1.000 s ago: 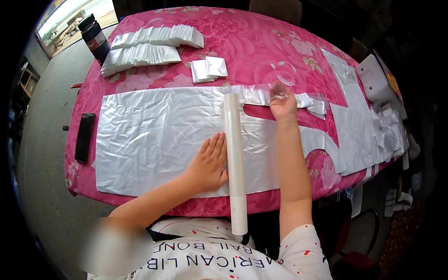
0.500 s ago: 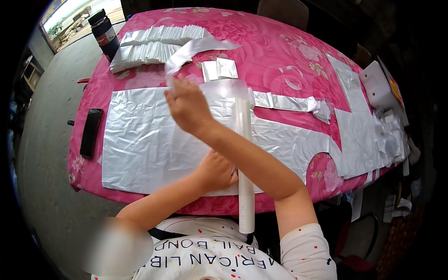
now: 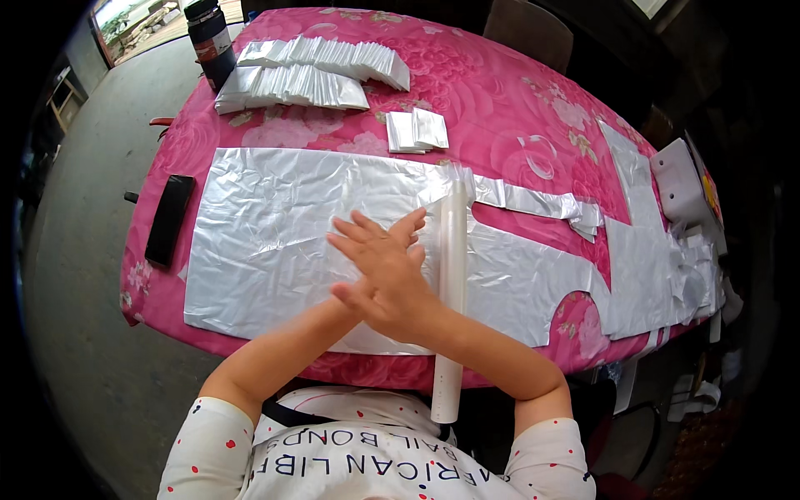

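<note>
Over plastic sheet (image 3: 267,242), right hand (image 3: 387,279), splayed

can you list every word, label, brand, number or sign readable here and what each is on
Shirt: rows of large dark capitals, clear enough to read, but I don't copy wording.
Dark jar: print on its side, too small to read.
Roll: tiny marks near its lower end, too small to read.
</note>
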Motion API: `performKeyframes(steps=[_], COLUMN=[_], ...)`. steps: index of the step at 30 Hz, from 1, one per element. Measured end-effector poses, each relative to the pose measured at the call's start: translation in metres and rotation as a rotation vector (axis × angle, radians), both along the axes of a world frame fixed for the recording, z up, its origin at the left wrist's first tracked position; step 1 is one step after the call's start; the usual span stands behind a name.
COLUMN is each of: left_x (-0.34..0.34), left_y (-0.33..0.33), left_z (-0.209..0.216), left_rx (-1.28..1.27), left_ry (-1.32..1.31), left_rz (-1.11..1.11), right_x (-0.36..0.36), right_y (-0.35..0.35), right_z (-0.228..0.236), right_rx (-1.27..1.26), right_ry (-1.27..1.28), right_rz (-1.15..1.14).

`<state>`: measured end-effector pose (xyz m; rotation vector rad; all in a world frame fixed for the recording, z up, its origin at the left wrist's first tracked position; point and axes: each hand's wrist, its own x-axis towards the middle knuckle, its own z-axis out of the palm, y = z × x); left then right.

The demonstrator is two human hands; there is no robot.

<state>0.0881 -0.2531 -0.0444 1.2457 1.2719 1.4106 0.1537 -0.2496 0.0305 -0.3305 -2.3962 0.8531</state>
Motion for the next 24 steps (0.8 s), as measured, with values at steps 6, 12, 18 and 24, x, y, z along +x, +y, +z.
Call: performKeyframes(steps=[6, 12, 18, 24], left_x=[-0.012, -0.019, -0.068, -0.159], left_y=[0.079, 0.084, 0.034, -0.073], left_z=[0.025, 0.038, 0.039, 0.044], left_rx=[-0.439, -0.614, -0.519, -0.393], left_ry=[-0.886, -0.903, -0.744, -0.68], left_rz=[-0.13, -0.131, -0.132, 0.04], right_x=[0.13, 0.166, 0.123, -0.019], right_y=[0.017, 0.02, 0.024, -0.028], right_z=[-0.017, -0.037, -0.042, -0.028], right_rx=[0.059, 0.031, 0.256, -0.202], right_ry=[-0.09, -0.25, -0.387, -0.108], right_rz=[-0.338, -0.206, -0.036, 0.609])
